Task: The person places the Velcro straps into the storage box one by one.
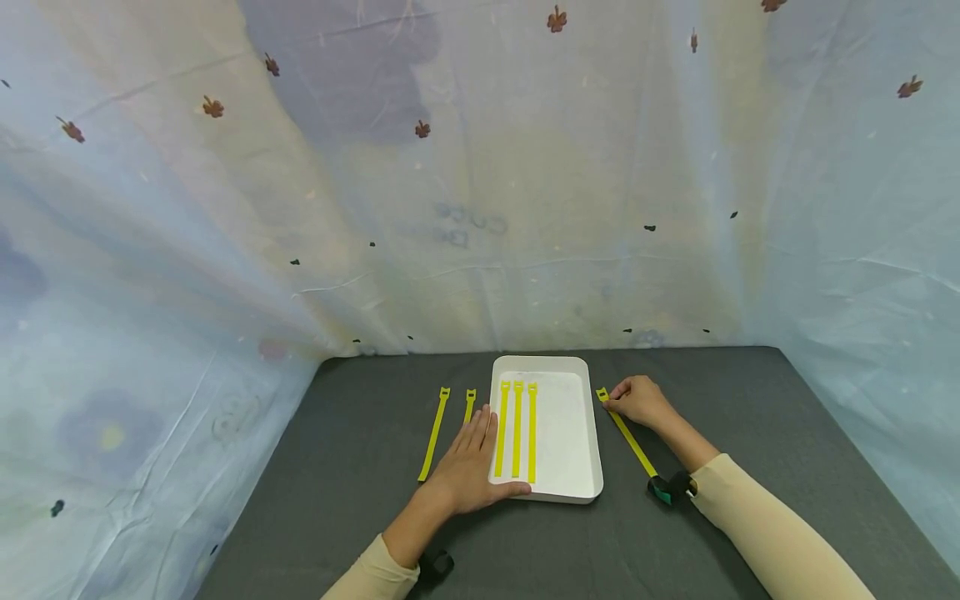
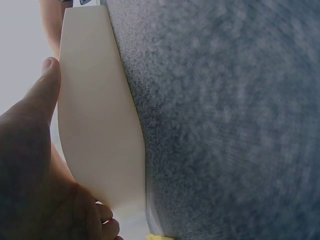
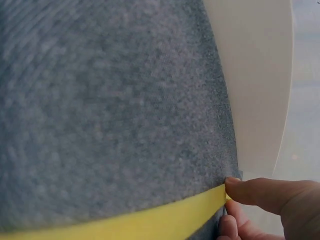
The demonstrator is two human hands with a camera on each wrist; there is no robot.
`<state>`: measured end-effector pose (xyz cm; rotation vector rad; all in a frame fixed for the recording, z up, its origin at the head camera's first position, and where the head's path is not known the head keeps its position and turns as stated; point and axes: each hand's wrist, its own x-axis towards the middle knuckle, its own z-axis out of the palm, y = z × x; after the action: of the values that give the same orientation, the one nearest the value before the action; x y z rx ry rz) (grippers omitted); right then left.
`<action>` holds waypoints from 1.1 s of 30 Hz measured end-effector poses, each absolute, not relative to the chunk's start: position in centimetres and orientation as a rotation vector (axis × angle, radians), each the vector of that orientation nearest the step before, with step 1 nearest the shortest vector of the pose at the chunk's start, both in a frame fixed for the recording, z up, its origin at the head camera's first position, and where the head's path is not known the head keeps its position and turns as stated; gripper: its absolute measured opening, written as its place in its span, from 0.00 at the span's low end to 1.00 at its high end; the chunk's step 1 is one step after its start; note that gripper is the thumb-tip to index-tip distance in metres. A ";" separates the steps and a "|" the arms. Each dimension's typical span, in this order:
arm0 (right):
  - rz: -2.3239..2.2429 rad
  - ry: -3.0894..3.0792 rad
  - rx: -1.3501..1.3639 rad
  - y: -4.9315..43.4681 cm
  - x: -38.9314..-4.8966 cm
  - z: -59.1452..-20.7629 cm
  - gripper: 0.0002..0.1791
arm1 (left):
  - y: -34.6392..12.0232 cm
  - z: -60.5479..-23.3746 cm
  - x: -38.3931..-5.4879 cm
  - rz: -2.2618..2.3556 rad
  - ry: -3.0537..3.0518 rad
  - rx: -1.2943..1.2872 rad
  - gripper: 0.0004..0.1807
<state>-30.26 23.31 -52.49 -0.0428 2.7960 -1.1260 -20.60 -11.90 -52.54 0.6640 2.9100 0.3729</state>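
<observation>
A shallow white tray (image 1: pixel 562 442) lies on the dark cloth with three yellow cable straps (image 1: pixel 532 433) side by side in its left half. My left hand (image 1: pixel 467 475) rests at the tray's front left corner, fingers straight along the left side and thumb along the front rim. Right of the tray, my right hand (image 1: pixel 641 402) pinches another yellow strap (image 1: pixel 633 444) just below its slotted head, between thumb and fingers. In the right wrist view this strap (image 3: pixel 125 222) runs across the bottom. The left wrist view shows my thumb (image 2: pixel 47 82) against the tray's outer wall (image 2: pixel 97 100).
Left of the tray lie two more yellow straps, one whole (image 1: pixel 432 437) and one partly hidden (image 1: pixel 469 402) behind my left hand. Dark grey cloth (image 1: pixel 360 433) covers the table. A pale printed curtain (image 1: pixel 525 208) hangs behind and at both sides.
</observation>
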 end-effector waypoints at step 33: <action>-1.202 2.733 -0.126 24.3 -29.8 -51.8 0.09 | -12.0 -52.5 -20.5 0.391 2.912 0.687 0.72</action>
<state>-29.82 24.28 -51.80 -0.1259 2.7329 -1.2022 -20.47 -11.99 -52.53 0.6875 2.9120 0.3907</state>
